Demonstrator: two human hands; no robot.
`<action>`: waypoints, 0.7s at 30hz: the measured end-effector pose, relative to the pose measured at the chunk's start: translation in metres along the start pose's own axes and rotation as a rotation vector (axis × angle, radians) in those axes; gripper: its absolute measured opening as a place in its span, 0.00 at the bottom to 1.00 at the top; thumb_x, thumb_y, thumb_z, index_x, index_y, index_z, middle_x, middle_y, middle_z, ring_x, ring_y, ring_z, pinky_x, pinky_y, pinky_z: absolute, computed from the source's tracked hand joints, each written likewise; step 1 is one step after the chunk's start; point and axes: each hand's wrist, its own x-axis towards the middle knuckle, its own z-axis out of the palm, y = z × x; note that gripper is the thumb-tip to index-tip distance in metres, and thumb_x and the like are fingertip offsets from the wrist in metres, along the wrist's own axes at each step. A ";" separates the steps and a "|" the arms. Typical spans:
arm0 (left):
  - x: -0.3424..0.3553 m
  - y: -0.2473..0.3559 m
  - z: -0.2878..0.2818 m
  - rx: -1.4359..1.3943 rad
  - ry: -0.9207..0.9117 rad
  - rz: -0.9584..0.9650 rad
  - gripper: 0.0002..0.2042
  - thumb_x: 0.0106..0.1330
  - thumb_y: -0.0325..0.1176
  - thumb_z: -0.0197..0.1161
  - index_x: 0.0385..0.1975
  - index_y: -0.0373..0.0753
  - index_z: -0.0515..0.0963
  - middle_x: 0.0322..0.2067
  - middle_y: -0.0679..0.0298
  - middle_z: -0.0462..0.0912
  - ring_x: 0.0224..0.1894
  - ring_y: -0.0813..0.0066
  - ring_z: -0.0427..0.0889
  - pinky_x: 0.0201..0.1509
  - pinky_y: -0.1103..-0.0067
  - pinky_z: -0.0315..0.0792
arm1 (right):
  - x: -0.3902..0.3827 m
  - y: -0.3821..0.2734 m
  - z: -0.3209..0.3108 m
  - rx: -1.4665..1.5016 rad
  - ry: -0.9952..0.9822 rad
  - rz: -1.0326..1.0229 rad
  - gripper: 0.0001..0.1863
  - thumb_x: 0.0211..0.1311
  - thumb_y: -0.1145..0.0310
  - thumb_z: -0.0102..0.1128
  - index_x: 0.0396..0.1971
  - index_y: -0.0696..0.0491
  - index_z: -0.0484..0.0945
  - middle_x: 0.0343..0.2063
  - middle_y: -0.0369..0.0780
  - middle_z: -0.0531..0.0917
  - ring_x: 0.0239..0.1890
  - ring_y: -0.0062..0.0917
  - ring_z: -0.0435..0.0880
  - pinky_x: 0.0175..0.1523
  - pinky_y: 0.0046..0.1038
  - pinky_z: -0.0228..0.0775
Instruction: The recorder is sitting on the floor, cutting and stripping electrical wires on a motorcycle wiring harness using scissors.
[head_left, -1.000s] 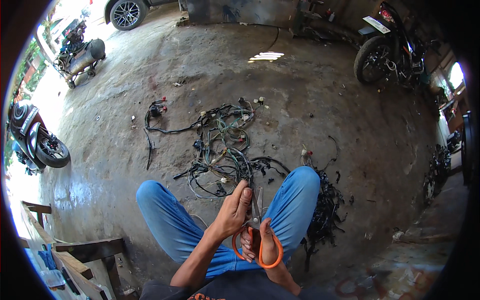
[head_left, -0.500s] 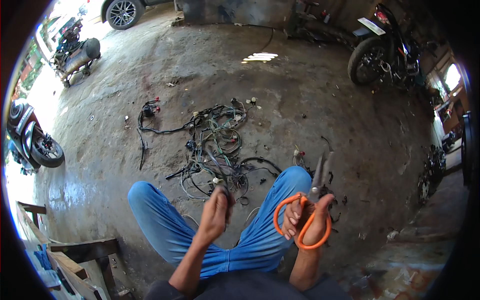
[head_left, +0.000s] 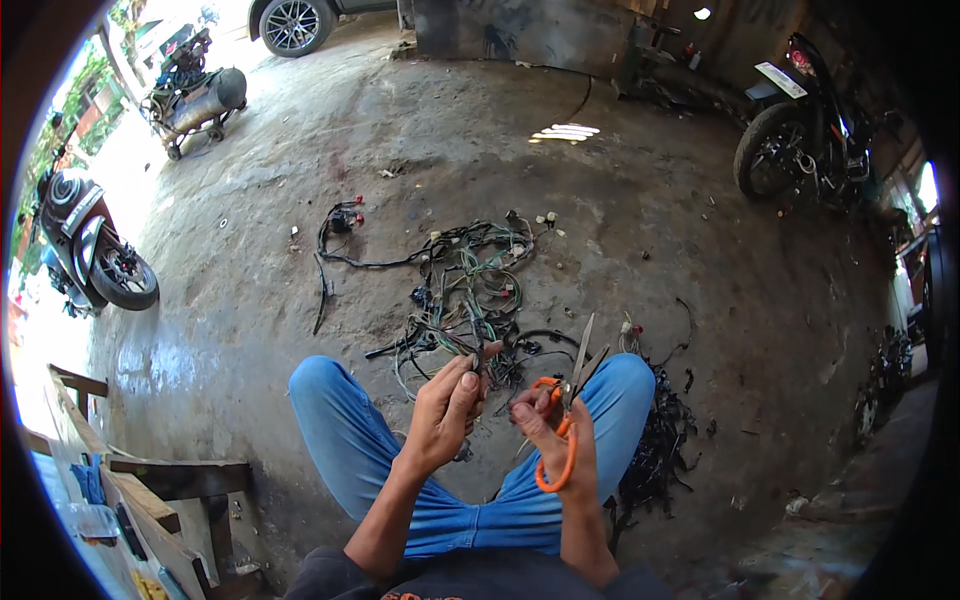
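My left hand (head_left: 443,415) grips a dark bundle of wires (head_left: 477,350) between my knees, its index finger extended along it. The bundle joins a tangled wiring harness (head_left: 470,255) with pale and red connectors, spread on the floor beyond my legs (head_left: 335,420). To the right, my right hand (head_left: 560,445) holds orange-handled scissors (head_left: 583,355), blades pointing upward and slightly parted, apart from the bundle. A heap of black scraps (head_left: 660,440) lies beside my right knee.
I sit on a concrete floor (head_left: 780,330). A wooden frame (head_left: 160,470) stands at my left. Farther off are a scooter (head_left: 100,250), an air compressor (head_left: 195,105), a car wheel (head_left: 295,22), a parked motorbike (head_left: 800,140) and a wall (head_left: 510,35).
My right hand swung the scissors away to the right from the bundle, then came part of the way back left. My left hand dipped, then rose again along the wires.
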 end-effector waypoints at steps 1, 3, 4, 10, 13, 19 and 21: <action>0.002 -0.003 0.000 0.047 0.013 0.033 0.22 0.80 0.40 0.47 0.65 0.32 0.69 0.32 0.71 0.68 0.24 0.87 0.62 0.26 0.86 0.58 | -0.001 -0.008 0.010 -0.004 0.005 0.019 0.14 0.62 0.71 0.70 0.31 0.54 0.69 0.32 0.33 0.79 0.31 0.12 0.68 0.38 0.16 0.64; 0.003 -0.012 0.001 0.220 0.037 0.172 0.21 0.79 0.38 0.47 0.63 0.31 0.72 0.32 0.69 0.68 0.25 0.84 0.64 0.28 0.85 0.60 | 0.003 -0.006 0.022 -0.032 0.004 -0.014 0.14 0.62 0.72 0.70 0.31 0.54 0.69 0.32 0.33 0.79 0.31 0.12 0.68 0.37 0.16 0.63; 0.002 -0.016 0.002 0.398 0.059 0.306 0.20 0.79 0.37 0.46 0.61 0.31 0.74 0.32 0.67 0.68 0.26 0.82 0.66 0.29 0.83 0.62 | 0.004 -0.003 0.026 -0.056 0.005 -0.043 0.14 0.62 0.72 0.70 0.31 0.54 0.69 0.32 0.33 0.80 0.31 0.11 0.67 0.37 0.15 0.63; -0.009 0.001 0.000 0.319 0.062 0.118 0.16 0.78 0.33 0.49 0.54 0.29 0.77 0.33 0.62 0.73 0.29 0.76 0.72 0.33 0.79 0.69 | 0.008 -0.011 0.035 -0.011 -0.007 -0.012 0.15 0.61 0.74 0.70 0.32 0.55 0.67 0.33 0.38 0.83 0.33 0.14 0.78 0.39 0.17 0.72; -0.009 -0.004 -0.003 0.273 0.061 0.110 0.17 0.79 0.34 0.48 0.55 0.30 0.79 0.37 0.63 0.78 0.30 0.80 0.73 0.32 0.83 0.68 | 0.010 -0.007 0.033 0.008 -0.031 -0.033 0.15 0.61 0.76 0.69 0.33 0.55 0.67 0.33 0.38 0.82 0.36 0.14 0.79 0.38 0.17 0.73; -0.012 -0.002 0.000 -0.003 0.048 -0.059 0.18 0.79 0.36 0.50 0.61 0.33 0.74 0.36 0.67 0.78 0.29 0.86 0.70 0.30 0.86 0.66 | 0.005 0.000 0.026 -0.070 0.008 -0.094 0.14 0.63 0.75 0.68 0.36 0.55 0.67 0.33 0.37 0.81 0.35 0.13 0.77 0.37 0.17 0.70; -0.013 -0.003 0.001 -0.112 0.059 -0.117 0.20 0.78 0.36 0.52 0.65 0.36 0.70 0.34 0.69 0.77 0.27 0.88 0.68 0.29 0.86 0.65 | -0.001 -0.006 0.022 -0.056 0.014 0.010 0.15 0.69 0.63 0.65 0.36 0.56 0.69 0.29 0.35 0.78 0.32 0.13 0.75 0.37 0.18 0.69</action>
